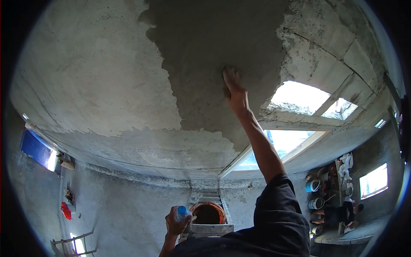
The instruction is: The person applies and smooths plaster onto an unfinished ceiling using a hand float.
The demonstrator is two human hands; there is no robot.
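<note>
Left fingers [173, 219] grasp a blue-capped bottle [183, 213] near; right hand [234, 88] presses flat, fingers released, on far wet plaster [205, 51].

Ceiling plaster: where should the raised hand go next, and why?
Probably sweep sideways to the dark patch's edge. The right hand presses the wet plaster, ragged beside paler ceiling. The left hand holds a bottle.

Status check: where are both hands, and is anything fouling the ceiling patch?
Right hand flat against wet plaster patch on ceiling. Left hand low, gripping blue-capped bottle. Nothing between hand and plaster.
</note>
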